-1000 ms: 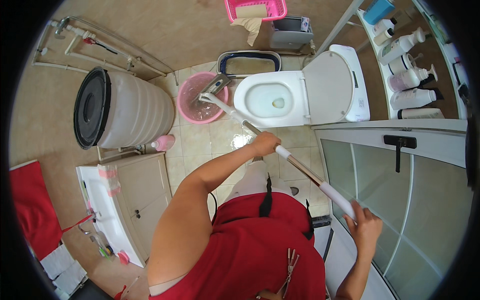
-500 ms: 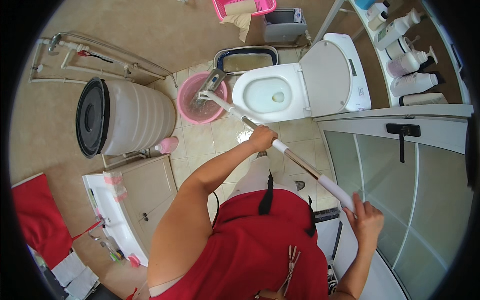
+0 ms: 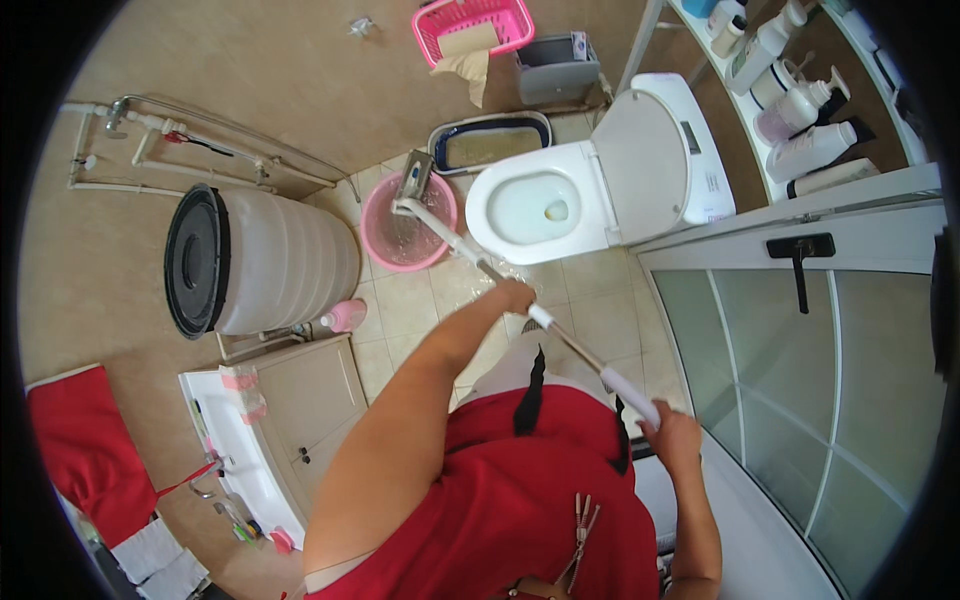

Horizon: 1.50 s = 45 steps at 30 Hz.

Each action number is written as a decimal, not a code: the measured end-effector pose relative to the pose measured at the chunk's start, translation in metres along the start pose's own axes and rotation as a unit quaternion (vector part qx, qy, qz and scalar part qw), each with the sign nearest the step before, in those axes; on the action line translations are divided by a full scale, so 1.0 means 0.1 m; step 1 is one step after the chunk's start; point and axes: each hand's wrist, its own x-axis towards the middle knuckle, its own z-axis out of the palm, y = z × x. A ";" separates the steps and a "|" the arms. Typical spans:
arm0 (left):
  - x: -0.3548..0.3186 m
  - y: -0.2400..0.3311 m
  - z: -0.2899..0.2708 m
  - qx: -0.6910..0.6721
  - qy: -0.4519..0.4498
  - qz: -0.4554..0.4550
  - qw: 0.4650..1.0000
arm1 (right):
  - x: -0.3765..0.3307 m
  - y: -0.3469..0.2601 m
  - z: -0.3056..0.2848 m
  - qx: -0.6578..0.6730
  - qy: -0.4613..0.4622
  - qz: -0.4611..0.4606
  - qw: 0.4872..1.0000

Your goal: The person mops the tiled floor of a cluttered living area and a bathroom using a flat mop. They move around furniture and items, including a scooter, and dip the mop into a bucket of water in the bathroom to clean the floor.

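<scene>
Both hands grasp a long white mop (image 3: 480,262): the left hand (image 3: 515,297) clenched midway for steering, the right hand (image 3: 672,437) clenched near the top end. Its head sits in the pink basin (image 3: 375,215), centre frame, left of the toilet (image 3: 530,205), likely for wetting.

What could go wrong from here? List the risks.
1. The mop has its head in the pink basin; a hard push could tip it and spill water.
2. The floor tiles by the toilet look wet, so a slip is possible.
3. The right hand holds the handle's end near the glass shower door, which a backswing might strike.
</scene>
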 end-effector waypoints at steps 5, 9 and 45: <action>0.03 0.59 0.00 0.053 -0.011 0.014 0.998 | -0.36 0.53 0.68 -0.081 0.095 0.003 0.992; -0.14 0.94 -0.04 0.098 0.052 0.054 0.992 | -0.67 0.83 1.03 -0.110 0.162 -0.001 0.981; -1.05 0.81 -1.21 0.273 0.260 0.063 0.924 | -0.25 0.81 1.02 0.382 -0.069 0.009 0.922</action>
